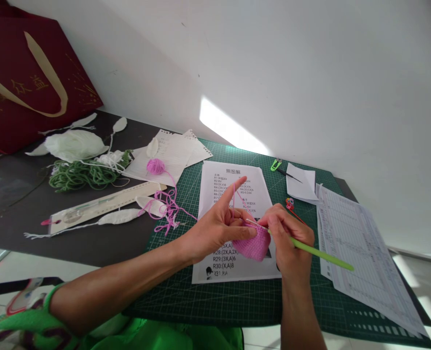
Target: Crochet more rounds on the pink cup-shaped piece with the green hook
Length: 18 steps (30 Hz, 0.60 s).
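My left hand [218, 224] pinches a small pink crocheted piece [253, 244] between thumb and fingers, with the index finger raised and a pink strand running over it. My right hand [286, 233] is closed round a crochet hook with a light green handle [320, 253]; its metal tip is at the top edge of the pink piece. Both hands hover over a printed pattern sheet [233, 187] on a green cutting mat [208, 291]. The strand leads left through a loose pink tangle [167, 209] to a small pink yarn ball [156, 166].
Green thread snips [276, 164] and folded white paper [301, 182] lie at the mat's far edge, a printed table sheet [364, 253] at right. On the dark tabletop left are green cord [80, 175], white crocheted leaves [75, 145], a packaged tool strip [102, 205] and a red bag [22, 73].
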### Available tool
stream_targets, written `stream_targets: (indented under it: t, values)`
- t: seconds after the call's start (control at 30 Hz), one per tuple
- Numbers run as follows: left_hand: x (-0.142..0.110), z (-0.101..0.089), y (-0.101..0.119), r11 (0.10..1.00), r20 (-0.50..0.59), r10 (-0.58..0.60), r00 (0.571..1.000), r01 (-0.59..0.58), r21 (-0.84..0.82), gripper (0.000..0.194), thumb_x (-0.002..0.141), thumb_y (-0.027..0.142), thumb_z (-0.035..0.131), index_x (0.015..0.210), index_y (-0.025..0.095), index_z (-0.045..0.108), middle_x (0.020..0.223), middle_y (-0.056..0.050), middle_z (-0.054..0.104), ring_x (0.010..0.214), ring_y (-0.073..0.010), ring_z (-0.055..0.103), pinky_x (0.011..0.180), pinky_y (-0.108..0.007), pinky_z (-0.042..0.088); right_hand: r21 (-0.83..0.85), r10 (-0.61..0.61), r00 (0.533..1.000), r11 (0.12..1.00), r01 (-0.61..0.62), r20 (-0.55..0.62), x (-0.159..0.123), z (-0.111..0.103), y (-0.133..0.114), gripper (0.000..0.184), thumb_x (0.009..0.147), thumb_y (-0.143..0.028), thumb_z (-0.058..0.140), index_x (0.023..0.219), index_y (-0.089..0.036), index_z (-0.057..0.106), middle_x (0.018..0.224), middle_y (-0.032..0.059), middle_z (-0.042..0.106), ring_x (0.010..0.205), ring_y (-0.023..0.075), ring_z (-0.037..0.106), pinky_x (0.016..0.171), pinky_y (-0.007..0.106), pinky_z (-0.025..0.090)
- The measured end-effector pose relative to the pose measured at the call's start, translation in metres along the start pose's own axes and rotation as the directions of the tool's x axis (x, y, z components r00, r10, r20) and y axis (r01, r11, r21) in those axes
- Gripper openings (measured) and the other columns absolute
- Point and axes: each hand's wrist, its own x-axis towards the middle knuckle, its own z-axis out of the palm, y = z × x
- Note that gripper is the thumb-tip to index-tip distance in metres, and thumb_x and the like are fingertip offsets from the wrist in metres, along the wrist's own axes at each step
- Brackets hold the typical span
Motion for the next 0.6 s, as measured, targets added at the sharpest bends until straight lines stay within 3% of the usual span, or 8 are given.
stream_targets:
  t: [0.17, 0.4, 0.6]
  values:
    - [0.001, -0.001, -0.001, 1.0, 0.004, -0.001, 1.0, 0.001, 0.001, 0.102, 0.077, 0.008, 0.075, 0.154, 0.037, 0.015, 0.085, 0.001, 0.064, 0.059, -0.0049, 0.048, 0.064, -0.023, 0.037, -0.04, -0.037, 0.999, 0.999, 0.037, -0.008, -0.001, 0.0, -0.001, 0.034, 0.096, -0.026, 0.049, 0.063, -0.018, 0.056, 0.063, -0.0025, 0.049, 0.062, 0.0096, 0.045, 0.057, 0.028, 0.031]
    - [-0.001, 0.002, 0.002, 0.999, -0.022, -0.041, 0.999, 0.04, -0.008, 0.102, 0.075, 0.01, 0.077, 0.155, 0.033, 0.017, 0.081, 0.002, 0.065, 0.063, -0.0074, 0.051, 0.066, -0.025, 0.037, 0.004, -0.052, 0.997, 0.999, 0.053, -0.048, -0.001, 0.001, 0.001, 0.035, 0.097, -0.026, 0.046, 0.065, -0.018, 0.06, 0.061, -0.0015, 0.051, 0.062, 0.0111, 0.047, 0.061, 0.029, 0.034]
    - [-0.002, 0.003, 0.004, 0.999, -0.048, -0.044, 0.998, 0.044, -0.003, 0.099, 0.075, 0.009, 0.076, 0.155, 0.029, 0.021, 0.079, 0.002, 0.065, 0.059, -0.0063, 0.048, 0.065, -0.025, 0.037, 0.067, -0.097, 0.991, 0.994, 0.091, 0.09, 0.003, -0.011, 0.002, 0.032, 0.096, -0.025, 0.046, 0.07, -0.019, 0.063, 0.062, 0.0001, 0.054, 0.064, 0.0131, 0.049, 0.062, 0.031, 0.037]
